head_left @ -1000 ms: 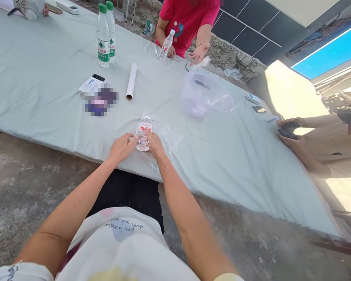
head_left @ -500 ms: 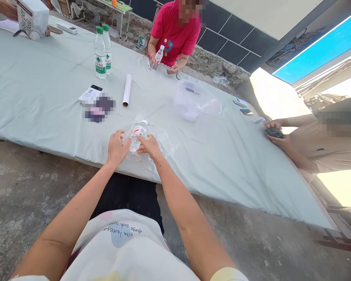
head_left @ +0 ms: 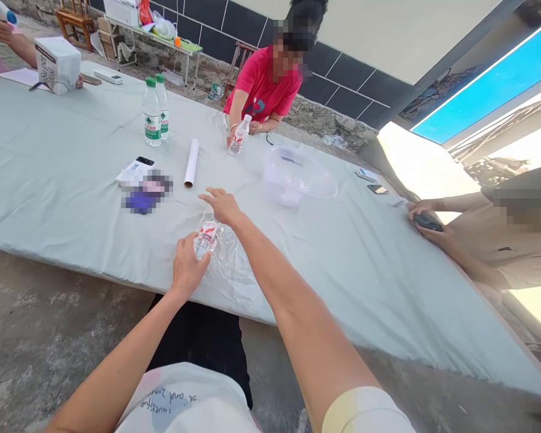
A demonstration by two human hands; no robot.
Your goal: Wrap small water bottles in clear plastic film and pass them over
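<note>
A small clear water bottle (head_left: 208, 232) with a red and white label lies tilted on crumpled clear plastic film (head_left: 237, 273) near the table's front edge. My left hand (head_left: 189, 264) grips the bottle's lower end between thumb and fingers. Above its top end is my right hand (head_left: 223, 205), fingers stretched out to the left and holding nothing. The bottle's cap is hidden under that hand. A white roll (head_left: 191, 163) with a cardboard core lies just beyond my right fingertips.
Beyond the roll stand two green-capped bottles (head_left: 152, 123). A white box (head_left: 133, 174) lies left, a clear plastic basin (head_left: 282, 180) right. Across the table, a person in red (head_left: 264, 84) touches another small bottle (head_left: 240, 137). A person at right holds a dark object (head_left: 427, 221).
My right hand has left the bottle's side and reached forward over its top. My left hand stays at the bottle. Across the table, the other small bottle has come nearer.
</note>
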